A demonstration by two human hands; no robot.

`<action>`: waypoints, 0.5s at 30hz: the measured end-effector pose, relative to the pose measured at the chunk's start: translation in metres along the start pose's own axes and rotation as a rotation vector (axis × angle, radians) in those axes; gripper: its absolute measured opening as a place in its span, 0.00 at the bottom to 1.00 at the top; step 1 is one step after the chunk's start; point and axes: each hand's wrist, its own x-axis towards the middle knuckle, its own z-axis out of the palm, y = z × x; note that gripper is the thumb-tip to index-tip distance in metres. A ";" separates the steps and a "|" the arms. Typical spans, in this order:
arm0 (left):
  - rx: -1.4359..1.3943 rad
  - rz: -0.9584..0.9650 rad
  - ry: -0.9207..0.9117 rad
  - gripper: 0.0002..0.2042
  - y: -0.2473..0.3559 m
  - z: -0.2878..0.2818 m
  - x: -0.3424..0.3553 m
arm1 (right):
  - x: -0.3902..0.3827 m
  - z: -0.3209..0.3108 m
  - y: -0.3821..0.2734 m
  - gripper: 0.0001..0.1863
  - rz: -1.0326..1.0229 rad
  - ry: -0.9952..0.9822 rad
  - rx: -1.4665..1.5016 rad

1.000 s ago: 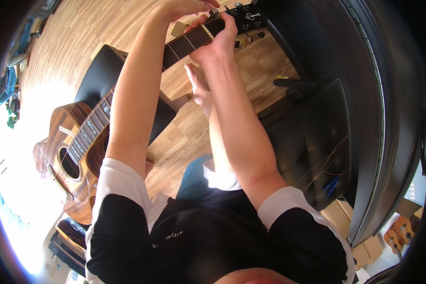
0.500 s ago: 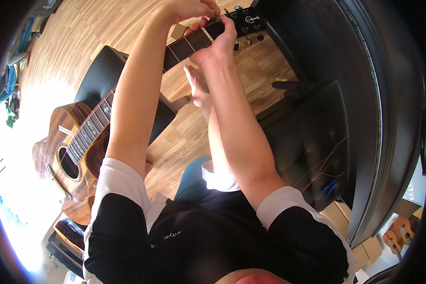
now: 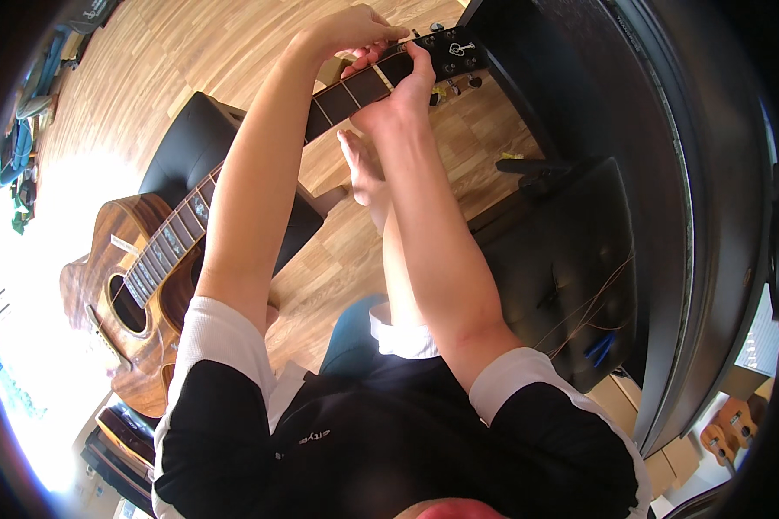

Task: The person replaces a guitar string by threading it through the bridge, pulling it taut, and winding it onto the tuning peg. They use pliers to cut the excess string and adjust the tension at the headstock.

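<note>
An acoustic guitar [image 3: 134, 259] with a brown wooden body lies at the left, its neck running up and right to a black headstock [image 3: 450, 54]. At the nut end, my right hand [image 3: 404, 93] is wrapped round the neck from the near side, thumb over the front. My left hand [image 3: 355, 33] reaches to the far edge of the headstock, fingers pinched together beside the tuning pegs [image 3: 436, 28]. What those fingertips hold is too small to make out. A small tan square piece [image 3: 331, 71] shows beside the left wrist, behind the fretboard [image 3: 342, 97].
A black padded stool [image 3: 190, 143] stands under the neck. On the black cushioned seat [image 3: 563, 277] at the right lie loose thin strings [image 3: 599, 298] and a blue-handled tool [image 3: 601, 348]. A black piece of furniture [image 3: 580, 95] rises beside the headstock. My bare foot [image 3: 359, 164] is below the neck.
The whole view has shifted slightly, so the guitar and stool sit a little lower. Both hands keep their places at the headstock; the left hand's fingers have moved slightly.
</note>
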 end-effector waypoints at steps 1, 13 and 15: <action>-0.077 0.164 0.029 0.15 -0.007 0.000 -0.002 | -0.004 0.003 0.002 0.18 -0.019 0.023 -0.025; -0.054 0.116 0.063 0.12 -0.005 0.000 -0.003 | -0.004 0.005 0.002 0.19 -0.015 0.063 -0.035; -0.109 0.201 0.028 0.12 -0.010 -0.004 -0.003 | -0.005 0.007 0.004 0.19 -0.012 0.099 -0.037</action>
